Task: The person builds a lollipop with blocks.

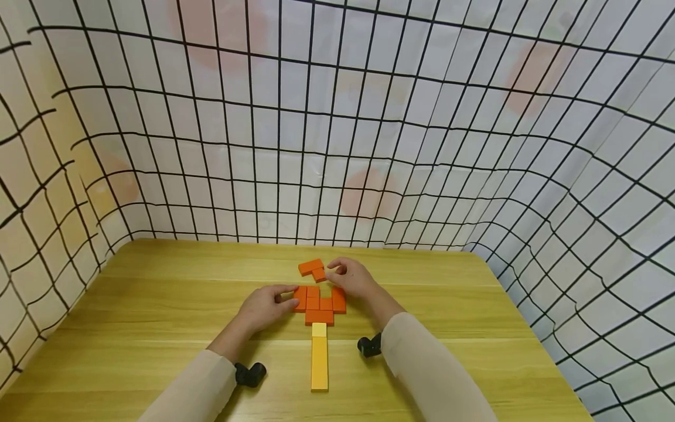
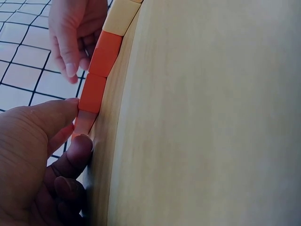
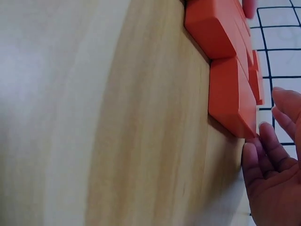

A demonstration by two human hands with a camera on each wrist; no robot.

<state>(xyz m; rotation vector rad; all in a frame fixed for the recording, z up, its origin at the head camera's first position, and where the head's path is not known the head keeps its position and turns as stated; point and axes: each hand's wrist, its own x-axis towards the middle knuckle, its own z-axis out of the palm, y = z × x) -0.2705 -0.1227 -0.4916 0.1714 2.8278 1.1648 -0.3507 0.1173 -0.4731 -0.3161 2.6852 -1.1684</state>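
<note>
Orange blk (image 1: 300, 299) edge-pinched in L fingers (image 2: 56, 113), R fingers (image 3: 253, 167) apart, wide tbl (image 1: 448, 299) margin R-side

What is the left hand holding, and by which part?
The left hand has its fingertips at the left side of the leftmost orange block; whether it grips cannot be told.

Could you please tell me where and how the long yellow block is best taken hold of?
I would pinch the long yellow block across its two long sides, near the middle, coming from above: it lies flat, and both long sides are free, while its far end meets the paler block.
</note>
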